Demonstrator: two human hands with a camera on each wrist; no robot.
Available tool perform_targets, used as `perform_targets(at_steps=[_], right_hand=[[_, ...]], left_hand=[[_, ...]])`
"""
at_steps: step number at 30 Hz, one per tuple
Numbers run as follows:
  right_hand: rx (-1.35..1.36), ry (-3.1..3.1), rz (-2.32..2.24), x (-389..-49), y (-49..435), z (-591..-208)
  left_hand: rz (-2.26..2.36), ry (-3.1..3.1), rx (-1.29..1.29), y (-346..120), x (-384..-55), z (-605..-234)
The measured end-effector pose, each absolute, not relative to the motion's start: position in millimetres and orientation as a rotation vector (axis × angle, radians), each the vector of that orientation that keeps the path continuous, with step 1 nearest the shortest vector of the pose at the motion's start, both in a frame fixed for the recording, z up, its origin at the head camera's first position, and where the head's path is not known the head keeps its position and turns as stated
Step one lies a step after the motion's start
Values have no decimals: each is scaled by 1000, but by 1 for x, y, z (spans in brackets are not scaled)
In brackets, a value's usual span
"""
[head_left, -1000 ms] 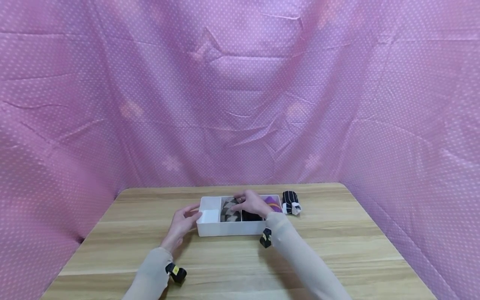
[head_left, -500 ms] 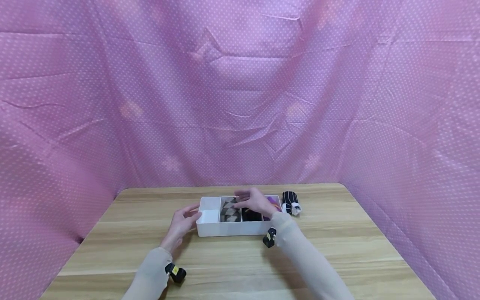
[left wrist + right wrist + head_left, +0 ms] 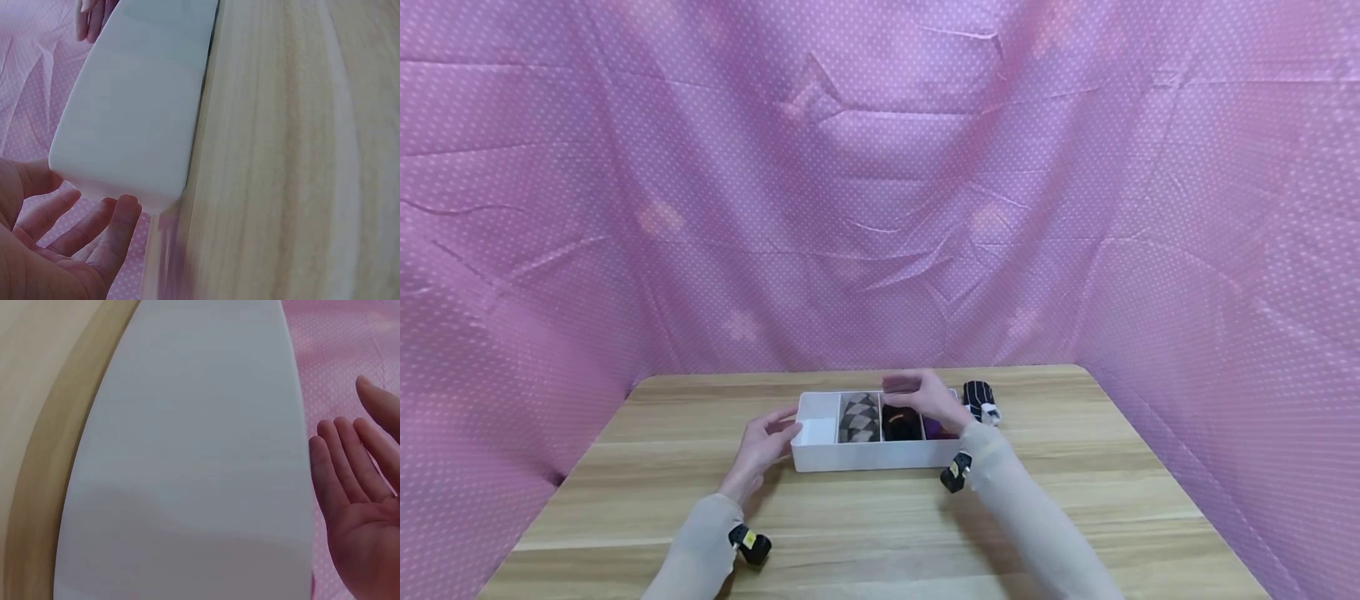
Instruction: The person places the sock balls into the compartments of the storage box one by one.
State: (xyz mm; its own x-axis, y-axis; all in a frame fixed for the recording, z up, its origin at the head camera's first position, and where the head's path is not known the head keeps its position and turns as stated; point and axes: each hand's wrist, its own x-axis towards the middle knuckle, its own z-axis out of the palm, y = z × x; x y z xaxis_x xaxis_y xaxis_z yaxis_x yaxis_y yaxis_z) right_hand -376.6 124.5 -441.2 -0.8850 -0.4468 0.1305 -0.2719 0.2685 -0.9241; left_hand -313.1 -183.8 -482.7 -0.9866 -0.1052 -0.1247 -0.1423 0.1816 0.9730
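Note:
A long white divided box [image 3: 872, 457] lies across the table. My left hand [image 3: 760, 450] touches its left end with the fingertips; the left wrist view shows the fingers [image 3: 119, 234] loosely bent against that end wall. Over the box's right half hovers my right hand [image 3: 927, 396], its fingers extended and holding nothing. In the right wrist view its palm faces the camera beside the box. The compartments hold a brown-and-beige checked rolled cloth [image 3: 860, 419], a dark roll with an orange mark [image 3: 901, 425] and a purple one [image 3: 936, 430], partly hidden by the right hand.
The leftmost compartment [image 3: 817, 431] shows only its white floor. Just beyond the box's right end lies a black, white-striped cloth roll [image 3: 979, 396] with a white end, partly behind the right wrist. Pink dotted curtain [image 3: 865, 208] surrounds the wooden table [image 3: 850, 533].
My right hand has drawn back from the checked roll and moved right, uncovering it and more of the dark roll. The left hand has stayed at the box's left end.

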Motion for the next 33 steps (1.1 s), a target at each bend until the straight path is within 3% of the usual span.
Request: perform_targets(at_steps=[33], right_hand=[[-410,2350,-2023,-390,220,-457]], left_hand=[[1969,2410,-243,-185,-318,-483]])
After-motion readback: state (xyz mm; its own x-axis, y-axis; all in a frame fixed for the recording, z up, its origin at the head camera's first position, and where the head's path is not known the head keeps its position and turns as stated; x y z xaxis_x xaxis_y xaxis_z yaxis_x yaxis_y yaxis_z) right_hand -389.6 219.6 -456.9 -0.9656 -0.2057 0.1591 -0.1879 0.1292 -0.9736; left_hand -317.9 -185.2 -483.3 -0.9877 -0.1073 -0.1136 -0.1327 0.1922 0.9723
